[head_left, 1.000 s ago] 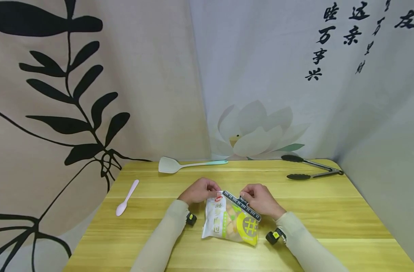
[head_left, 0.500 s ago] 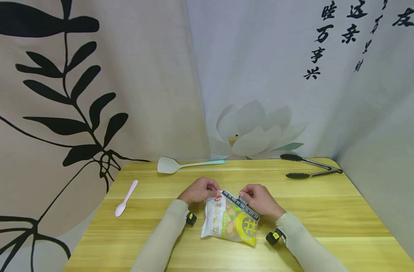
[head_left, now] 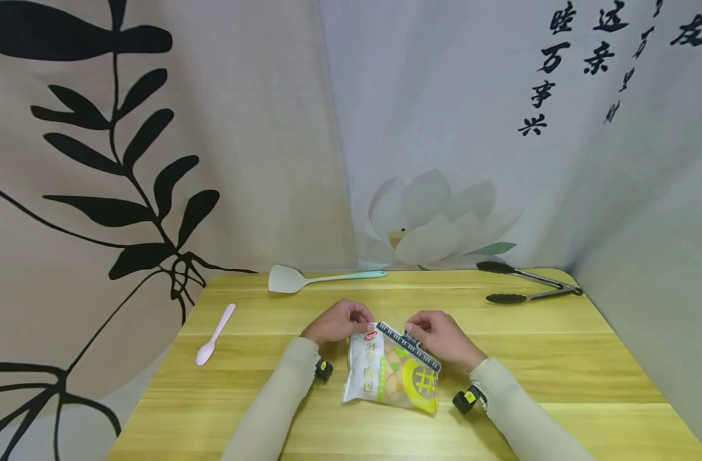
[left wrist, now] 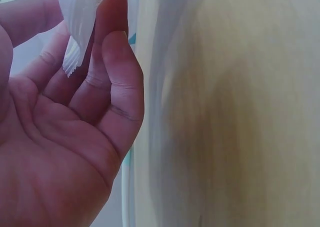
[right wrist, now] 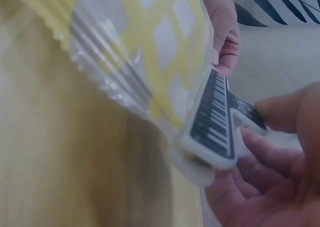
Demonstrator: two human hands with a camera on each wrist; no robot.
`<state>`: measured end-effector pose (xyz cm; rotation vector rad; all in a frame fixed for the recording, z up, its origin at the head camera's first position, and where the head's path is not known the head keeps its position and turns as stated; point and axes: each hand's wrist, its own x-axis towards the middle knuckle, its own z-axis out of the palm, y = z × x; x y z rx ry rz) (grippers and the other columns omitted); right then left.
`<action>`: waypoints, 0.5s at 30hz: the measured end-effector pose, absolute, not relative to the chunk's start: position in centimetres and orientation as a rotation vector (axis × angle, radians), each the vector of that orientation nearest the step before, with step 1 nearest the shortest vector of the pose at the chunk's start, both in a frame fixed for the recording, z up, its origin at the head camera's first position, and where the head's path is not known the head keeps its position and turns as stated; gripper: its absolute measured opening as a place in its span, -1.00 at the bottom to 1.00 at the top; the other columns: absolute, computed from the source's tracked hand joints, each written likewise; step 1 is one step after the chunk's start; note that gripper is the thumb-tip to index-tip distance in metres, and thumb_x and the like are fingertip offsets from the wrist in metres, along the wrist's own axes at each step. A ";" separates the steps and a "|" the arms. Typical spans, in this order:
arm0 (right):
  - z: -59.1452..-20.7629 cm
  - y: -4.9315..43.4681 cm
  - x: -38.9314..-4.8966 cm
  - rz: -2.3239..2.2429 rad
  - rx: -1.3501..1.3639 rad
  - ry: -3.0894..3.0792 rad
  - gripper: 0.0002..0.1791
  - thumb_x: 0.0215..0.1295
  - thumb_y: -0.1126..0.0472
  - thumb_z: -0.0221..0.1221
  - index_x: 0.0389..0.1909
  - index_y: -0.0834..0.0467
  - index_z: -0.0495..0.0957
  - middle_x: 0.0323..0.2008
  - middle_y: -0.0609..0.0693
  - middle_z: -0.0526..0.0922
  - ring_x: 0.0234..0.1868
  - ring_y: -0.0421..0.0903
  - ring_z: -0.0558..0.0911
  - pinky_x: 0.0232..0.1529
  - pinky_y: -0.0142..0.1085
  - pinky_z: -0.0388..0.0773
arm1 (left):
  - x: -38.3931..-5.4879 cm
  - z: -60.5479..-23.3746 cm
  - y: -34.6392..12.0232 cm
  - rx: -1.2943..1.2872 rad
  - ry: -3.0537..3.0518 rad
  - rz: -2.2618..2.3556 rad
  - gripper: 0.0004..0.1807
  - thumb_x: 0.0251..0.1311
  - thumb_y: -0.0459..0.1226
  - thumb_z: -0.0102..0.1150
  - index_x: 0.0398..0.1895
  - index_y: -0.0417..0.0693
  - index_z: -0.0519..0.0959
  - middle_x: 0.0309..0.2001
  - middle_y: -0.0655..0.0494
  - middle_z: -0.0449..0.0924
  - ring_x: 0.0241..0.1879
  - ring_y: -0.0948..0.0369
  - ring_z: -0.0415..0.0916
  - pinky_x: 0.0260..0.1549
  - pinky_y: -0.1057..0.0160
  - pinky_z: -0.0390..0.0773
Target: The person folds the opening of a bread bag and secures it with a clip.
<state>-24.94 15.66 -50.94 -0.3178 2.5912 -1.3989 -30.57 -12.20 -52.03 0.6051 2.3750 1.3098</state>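
Note:
A white and yellow food bag (head_left: 365,371) with pale pieces showing through its clear part is held at the middle of the table. Across its upper right edge sits a black and white bag clip (head_left: 408,347) with a piano-key pattern. My left hand (head_left: 340,322) pinches the bag's top left corner; the left wrist view shows the corner's jagged edge (left wrist: 72,67) between thumb and fingers. My right hand (head_left: 443,337) pinches the handle of the clip, thumb on top and fingers beneath in the right wrist view. There the clip's jaws lie along the bag's edge.
A pink spoon (head_left: 215,335) lies at the table's left side. Along the back edge rests a white spatula (head_left: 287,280) with a mint handle end. Black-tipped metal tongs (head_left: 549,291) lie spread at the back right. Printed curtains (head_left: 270,160) hang behind the wooden table (head_left: 575,378).
Both hands keep their grip on the bag and the clip almost without moving. The whole head view shifts very slightly.

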 end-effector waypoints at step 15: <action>-51.7 16.2 -26.5 -1.380 -0.344 2.516 -0.72 0.56 0.09 0.23 0.01 0.22 0.71 -0.20 0.01 0.75 -0.29 -0.10 0.69 -0.26 -0.27 0.70 | -30.6 -51.9 -12.3 0.626 2.427 1.207 -0.94 0.36 -0.24 0.37 -0.16 0.06 0.75 -0.24 0.20 0.72 -0.20 0.23 0.58 -0.16 0.25 0.57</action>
